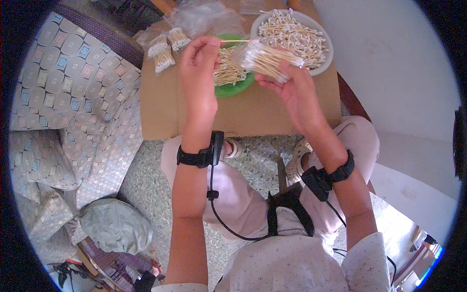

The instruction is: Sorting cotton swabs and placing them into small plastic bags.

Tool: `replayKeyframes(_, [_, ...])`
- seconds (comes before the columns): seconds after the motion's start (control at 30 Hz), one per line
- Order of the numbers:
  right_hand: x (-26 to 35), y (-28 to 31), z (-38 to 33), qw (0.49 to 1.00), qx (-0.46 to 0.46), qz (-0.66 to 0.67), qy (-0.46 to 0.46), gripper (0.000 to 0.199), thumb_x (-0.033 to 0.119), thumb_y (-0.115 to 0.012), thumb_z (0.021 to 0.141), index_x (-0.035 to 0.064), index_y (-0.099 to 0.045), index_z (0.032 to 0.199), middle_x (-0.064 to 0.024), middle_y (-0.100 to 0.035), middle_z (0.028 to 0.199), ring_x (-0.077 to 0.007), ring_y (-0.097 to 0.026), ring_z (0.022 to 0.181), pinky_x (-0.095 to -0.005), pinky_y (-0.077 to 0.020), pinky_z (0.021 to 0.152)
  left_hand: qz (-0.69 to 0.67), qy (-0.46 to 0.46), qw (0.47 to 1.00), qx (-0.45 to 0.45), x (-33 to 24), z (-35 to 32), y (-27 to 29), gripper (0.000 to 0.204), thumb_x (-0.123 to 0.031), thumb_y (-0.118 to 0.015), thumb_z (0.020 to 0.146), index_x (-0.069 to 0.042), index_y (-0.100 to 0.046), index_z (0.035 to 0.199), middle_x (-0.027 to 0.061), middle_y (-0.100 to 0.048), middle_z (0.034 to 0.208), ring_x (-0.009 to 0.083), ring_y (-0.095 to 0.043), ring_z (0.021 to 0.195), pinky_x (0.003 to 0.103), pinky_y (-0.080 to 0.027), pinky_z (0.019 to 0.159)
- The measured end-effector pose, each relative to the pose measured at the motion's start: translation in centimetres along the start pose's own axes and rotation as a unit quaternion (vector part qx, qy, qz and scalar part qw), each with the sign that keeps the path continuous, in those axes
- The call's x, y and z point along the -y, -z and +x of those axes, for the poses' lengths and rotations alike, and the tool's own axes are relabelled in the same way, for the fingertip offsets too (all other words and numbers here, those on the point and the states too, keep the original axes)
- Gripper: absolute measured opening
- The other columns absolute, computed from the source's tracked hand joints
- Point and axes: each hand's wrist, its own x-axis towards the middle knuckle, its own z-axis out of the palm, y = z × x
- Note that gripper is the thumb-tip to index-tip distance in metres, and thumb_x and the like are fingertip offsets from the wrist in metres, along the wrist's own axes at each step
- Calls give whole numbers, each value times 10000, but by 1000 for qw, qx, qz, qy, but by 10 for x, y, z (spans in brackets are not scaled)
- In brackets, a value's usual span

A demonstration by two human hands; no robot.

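My left hand [198, 63] pinches a single cotton swab [235, 41] by one end, pointing it right toward the bundle. In my right hand [297, 90] is a clear bag of cotton swabs [267, 61], tilted, with the fingers wrapped round its right side. Below and between the hands, a green plate [232, 90] holds loose cotton swabs [228, 73], partly hidden by the left hand and the bag. A white bowl [329, 48] heaped with cotton swabs [292, 31] stands just behind my right hand.
Filled swab bags [164, 59] lie at the far left of the cardboard-topped table [243, 119], beside a pile of clear plastic bags [204, 19]. A patterned sofa [73, 97] stands at the left, a pale wall [394, 63] at the right. A grey-green bag [116, 226] sits lower left.
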Motion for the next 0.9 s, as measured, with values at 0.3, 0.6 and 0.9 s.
replayKeyframes(0.3, [-2, 7, 3, 996, 7, 90, -25, 346, 244, -488, 904, -13, -438, 1130, -171, -566, 1099, -320, -621, 919, -379, -528, 814, 17, -35, 999, -11, -6, -1, 2, 158, -159, -620, 846, -30, -579, 929, 24, -626, 840, 38, -449, 631, 186, -373, 586])
replayKeyframes(0.6, [-1, 5, 3, 994, 19, 99, -29, 353, 257, -474, 913, -22, -444, 1127, -171, -568, 1098, -329, -620, 929, -377, -525, 824, -72, 45, 996, -32, -3, -2, -2, 135, -163, -615, 853, -45, -583, 909, 26, -622, 851, 30, -435, 607, 189, -368, 544])
replayKeyframes(0.9, [3, -5, -2, 999, -1, 12, -45, 385, 282, -411, 946, -25, -428, 1177, -168, -559, 1138, -312, -594, 992, -381, -468, 914, 47, -9, 999, -1, -3, -8, -5, 142, -205, -623, 853, -91, -579, 925, -15, -613, 850, 39, -481, 678, 201, -394, 598])
